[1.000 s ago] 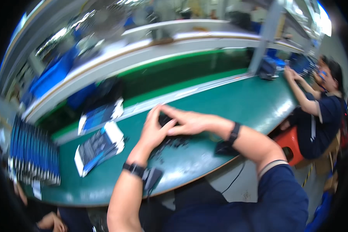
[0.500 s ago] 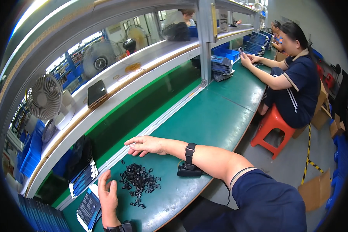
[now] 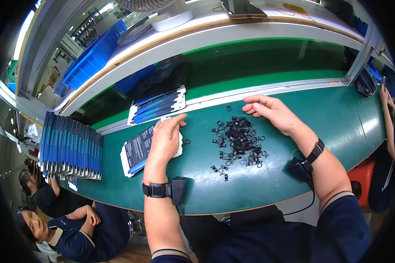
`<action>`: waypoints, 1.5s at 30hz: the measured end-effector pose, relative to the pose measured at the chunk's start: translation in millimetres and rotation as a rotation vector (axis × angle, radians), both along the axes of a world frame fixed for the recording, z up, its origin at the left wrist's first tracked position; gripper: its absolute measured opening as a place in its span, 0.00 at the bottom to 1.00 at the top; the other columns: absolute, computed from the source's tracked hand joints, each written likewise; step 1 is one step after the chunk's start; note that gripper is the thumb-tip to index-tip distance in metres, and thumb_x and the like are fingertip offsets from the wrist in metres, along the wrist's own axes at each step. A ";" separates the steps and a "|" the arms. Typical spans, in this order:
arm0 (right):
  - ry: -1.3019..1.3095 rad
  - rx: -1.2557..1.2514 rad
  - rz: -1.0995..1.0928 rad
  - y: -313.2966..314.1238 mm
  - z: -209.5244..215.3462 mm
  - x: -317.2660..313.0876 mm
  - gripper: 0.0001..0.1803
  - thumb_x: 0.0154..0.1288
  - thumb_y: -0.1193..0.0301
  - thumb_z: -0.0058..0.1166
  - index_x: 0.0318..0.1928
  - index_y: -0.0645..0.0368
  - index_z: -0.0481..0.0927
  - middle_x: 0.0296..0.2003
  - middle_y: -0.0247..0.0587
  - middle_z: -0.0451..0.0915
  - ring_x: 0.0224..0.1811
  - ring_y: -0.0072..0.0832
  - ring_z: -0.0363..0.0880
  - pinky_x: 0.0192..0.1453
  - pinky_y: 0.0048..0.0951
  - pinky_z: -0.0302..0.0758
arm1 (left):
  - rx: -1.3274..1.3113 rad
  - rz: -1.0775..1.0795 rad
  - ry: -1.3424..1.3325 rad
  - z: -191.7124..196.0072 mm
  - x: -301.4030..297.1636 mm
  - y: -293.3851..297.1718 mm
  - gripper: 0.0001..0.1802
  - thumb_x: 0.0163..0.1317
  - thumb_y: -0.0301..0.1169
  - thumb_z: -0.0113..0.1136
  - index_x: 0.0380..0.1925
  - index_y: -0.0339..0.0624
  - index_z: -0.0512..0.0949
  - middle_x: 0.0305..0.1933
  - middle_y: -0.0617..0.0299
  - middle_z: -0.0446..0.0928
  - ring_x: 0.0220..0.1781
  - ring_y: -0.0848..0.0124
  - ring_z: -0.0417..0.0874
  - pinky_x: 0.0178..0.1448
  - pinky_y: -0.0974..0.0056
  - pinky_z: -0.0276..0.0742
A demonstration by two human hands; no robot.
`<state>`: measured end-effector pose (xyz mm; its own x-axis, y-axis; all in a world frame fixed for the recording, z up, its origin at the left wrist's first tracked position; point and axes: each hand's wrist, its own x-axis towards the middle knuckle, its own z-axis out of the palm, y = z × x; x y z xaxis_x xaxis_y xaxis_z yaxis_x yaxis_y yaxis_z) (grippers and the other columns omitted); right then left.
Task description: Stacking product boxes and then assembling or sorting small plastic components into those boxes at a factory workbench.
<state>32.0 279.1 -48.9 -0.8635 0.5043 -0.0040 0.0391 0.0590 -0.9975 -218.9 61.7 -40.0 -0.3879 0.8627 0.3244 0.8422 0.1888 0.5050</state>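
A loose pile of small black ring-shaped clips [image 3: 240, 139] lies on the green tabletop [image 3: 197, 188] between my hands. At its far right edge is my right hand [image 3: 272, 115], fingers stretched out and empty. My left hand [image 3: 166, 136] reaches over some flat blue-and-black packages [image 3: 136, 151] left of the pile, fingers extended. It hides part of them, and I cannot tell whether it touches them. One stray clip [image 3: 187, 141] lies just right of that hand. Both wrists wear black straps with small boxes.
Upright blue cartons [image 3: 70, 147] stand in a row at the left. More blue packages [image 3: 158, 107] lean by the back rail. A shelf above bears a blue bin [image 3: 94, 57], a white fan [image 3: 173, 15] and a phone [image 3: 243, 8]. Co-workers sit at left and right.
My view has swung left, bringing the row of cartons and the people at left into sight. My left hand has moved over the flat packages; my right hand stays open beside the pile.
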 end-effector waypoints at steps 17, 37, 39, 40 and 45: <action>-0.037 0.174 0.139 7.5 -4.9 8.3 0.21 0.72 0.67 0.49 0.61 0.61 0.72 0.54 0.44 0.77 0.60 0.29 0.73 0.65 0.31 0.68 | -0.336 -0.122 0.138 18.4 31.8 2.9 0.05 0.50 0.26 0.67 0.27 0.40 0.80 0.26 0.61 0.77 0.36 0.64 0.76 0.61 0.56 0.63; 0.065 0.478 0.065 39.9 -6.7 46.4 0.25 0.69 0.57 0.52 0.58 0.61 0.74 0.51 0.51 0.80 0.56 0.37 0.78 0.61 0.34 0.72 | 0.032 -0.296 -0.009 -22.4 114.3 109.1 0.24 0.66 0.32 0.55 0.62 0.40 0.70 0.67 0.46 0.65 0.71 0.53 0.63 0.73 0.57 0.57; 0.070 0.488 0.060 44.7 -4.7 55.9 0.26 0.68 0.56 0.51 0.58 0.63 0.74 0.50 0.52 0.79 0.55 0.39 0.78 0.60 0.35 0.73 | -0.007 -0.332 0.014 -17.5 126.5 113.5 0.21 0.68 0.33 0.53 0.59 0.39 0.72 0.68 0.46 0.66 0.71 0.54 0.64 0.73 0.56 0.58; 0.065 0.493 0.064 46.4 -2.2 61.9 0.26 0.69 0.56 0.51 0.58 0.63 0.74 0.50 0.52 0.79 0.54 0.40 0.78 0.60 0.35 0.73 | -0.003 -0.387 -0.157 -13.5 131.0 117.5 0.19 0.69 0.33 0.52 0.57 0.38 0.74 0.65 0.48 0.69 0.70 0.56 0.67 0.72 0.58 0.59; 0.058 0.524 0.065 49.6 2.4 80.3 0.25 0.69 0.58 0.50 0.58 0.64 0.74 0.50 0.53 0.79 0.54 0.41 0.78 0.60 0.36 0.72 | 0.011 -0.578 -0.476 6.8 169.7 108.0 0.20 0.70 0.34 0.49 0.55 0.33 0.74 0.58 0.53 0.74 0.64 0.62 0.71 0.70 0.62 0.59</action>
